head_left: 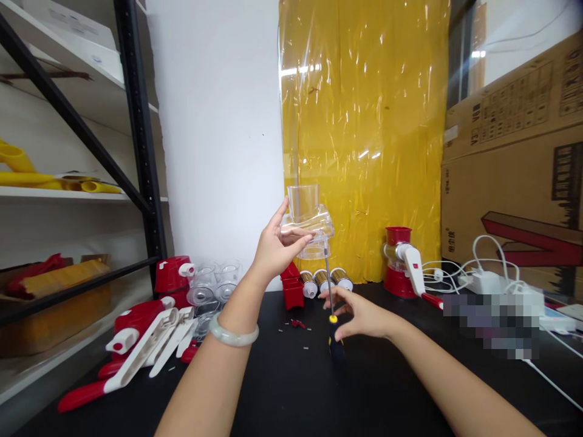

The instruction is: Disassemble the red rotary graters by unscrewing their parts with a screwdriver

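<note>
My left hand (279, 244) is closed on a clear plastic housing (304, 212), holding it raised above the black table with its wide spout upward. A screwdriver (330, 291) stands nearly upright below it, its metal tip at the lower right of the housing and its dark handle with a yellow collar low down. Around the upper handle and lower shaft, my right hand (353, 312) has its fingers curled, with thumb and fingers apart. Whether those fingers touch the screwdriver is hard to tell.
Small red pieces (297, 324) and pins lie on the table (291, 388). Metal drums (324, 280) stand behind. White-red handles (136, 358) and clear parts are at left, an assembled red device (399, 267), cables and a carton (514, 158) at right.
</note>
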Demonstrator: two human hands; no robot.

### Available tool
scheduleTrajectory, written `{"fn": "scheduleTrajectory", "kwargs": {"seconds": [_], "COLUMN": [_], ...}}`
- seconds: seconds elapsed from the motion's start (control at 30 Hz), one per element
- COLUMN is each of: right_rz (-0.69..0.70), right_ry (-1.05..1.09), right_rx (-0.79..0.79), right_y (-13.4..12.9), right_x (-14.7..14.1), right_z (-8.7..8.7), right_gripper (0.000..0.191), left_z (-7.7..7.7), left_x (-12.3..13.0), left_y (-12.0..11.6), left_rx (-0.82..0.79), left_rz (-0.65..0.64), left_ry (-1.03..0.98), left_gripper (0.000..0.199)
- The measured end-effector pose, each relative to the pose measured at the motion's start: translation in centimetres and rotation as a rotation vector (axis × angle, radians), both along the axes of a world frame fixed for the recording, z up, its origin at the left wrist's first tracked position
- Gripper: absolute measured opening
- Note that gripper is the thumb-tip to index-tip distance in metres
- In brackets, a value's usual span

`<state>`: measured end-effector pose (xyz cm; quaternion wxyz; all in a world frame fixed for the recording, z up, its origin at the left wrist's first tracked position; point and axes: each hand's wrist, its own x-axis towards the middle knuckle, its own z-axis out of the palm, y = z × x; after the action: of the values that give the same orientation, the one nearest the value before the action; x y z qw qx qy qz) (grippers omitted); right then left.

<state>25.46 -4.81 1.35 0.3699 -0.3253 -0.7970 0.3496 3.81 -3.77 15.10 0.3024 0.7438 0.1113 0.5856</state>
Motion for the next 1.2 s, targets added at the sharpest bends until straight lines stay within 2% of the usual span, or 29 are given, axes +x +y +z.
{"fn": "scheduleTrajectory", "kwargs": {"seconds": [0.1,0.17,0.23,0.3,0.37,0.47,0.53,0.63,0.7,0.77,0.8,0.93,1.0,1.1,1.13,1.2], "right_rz": [0.12,0.068,-0.034,-0.058,0.037,0.147,0.071,-0.028,0.064,0.176,0.181,-0.019,0.025,0.167,0.156,0.038], "right_ry": [-0.055,-0.08,-0.105,-0.147,-0.181,-0.192,-0.208,-0.261,-0.264,-0.245,-0.241,-0.284,-0.277,-0.223,-0.221,-0.243], "right_rx": [-0.082,-0.081,-0.03,-0.006,-0.062,-0.192,-0.184,-0.076,-0.09,-0.17,-0.195,-0.128,-0.119,-0.196,-0.211,-0.18], "right_y": [-0.13,-0.02,0.1,0.05,-0.14,-0.26,-0.2,-0.25,-0.43,-0.57,-0.59,-0.53,-0.57,-0.6,-0.56,-0.46], "right_x": [0.16,0.14,0.11,0.19,0.33,0.39,0.31,0.23,0.17,0.01,-0.11,-0.34,-0.21,-0.13,-0.19,-0.37], "right_z": [0.07,-0.04,-0.13,-0.07,0.07,0.08,-0.05,-0.07,0.04,0.07,0.04,-0.08,0.03,0.11,0.06,-0.07], "right_gripper": [0.071,0.07,0.081,0.093,0.093,0.078,0.08,0.097,0.096,0.085,0.082,0.097,0.1,0.085,0.081,0.082], "left_z": [-0.01,-0.03,-0.05,-0.06,-0.05,-0.04,-0.06,-0.06,-0.03,0.01,0.03,0.06,0.06,0.03,0.02,0.01], "left_x": [-0.05,-0.06,-0.06,-0.03,-0.02,-0.05,-0.09,-0.13,-0.12,-0.09,-0.07,-0.06,-0.09,-0.14,-0.15,-0.16], "left_y": [0.02,0.1,0.2,0.25,0.23,0.15,0.12,0.09,0.04,-0.02,-0.04,-0.03,-0.03,-0.06,-0.06,-0.03], "left_rx": [0.009,0.009,0.007,0.009,0.012,0.011,0.005,0.009,0.015,0.013,0.009,0.005,0.01,0.008,0.005,0.001], "left_rz": [0.001,0.003,-0.002,-0.005,-0.005,-0.01,-0.019,-0.023,-0.02,-0.016,-0.016,-0.02,-0.022,-0.023,-0.023,-0.022], "left_ry": [0.001,0.0,0.001,-0.001,-0.002,-0.002,0.001,0.002,0.003,0.003,0.002,0.002,0.006,0.007,0.006,0.001], "left_gripper": [0.101,0.101,0.101,0.101,0.101,0.101,0.101,0.1,0.1,0.101,0.101,0.101,0.101,0.1,0.1,0.101]}}
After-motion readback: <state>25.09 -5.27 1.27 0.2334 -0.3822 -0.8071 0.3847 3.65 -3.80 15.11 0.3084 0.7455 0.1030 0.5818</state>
